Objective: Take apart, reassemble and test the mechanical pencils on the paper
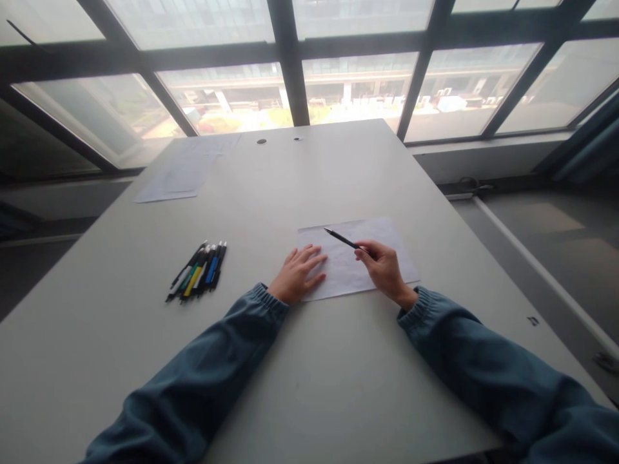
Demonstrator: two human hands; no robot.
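A sheet of white paper [351, 274] lies in front of me on the white table [309, 361]. My left hand [300, 272] rests flat on the paper's left edge with its fingers spread. Above the right part of the sheet, my right hand [384, 267] pinches a dark pen [342, 238] near one end. The pen's silvery end points up and to the left, over the paper's far edge. To the left of my left hand lies a bunch of pens [197, 272] with black, white, green, yellow and blue parts.
More sheets of paper [176, 169] lie at the table's far left corner. Two small round dark spots, one a hole [262, 142], are near the far edge. Large windows [358, 84] stand behind the table. A small dark mark [532, 321] is near the right edge.
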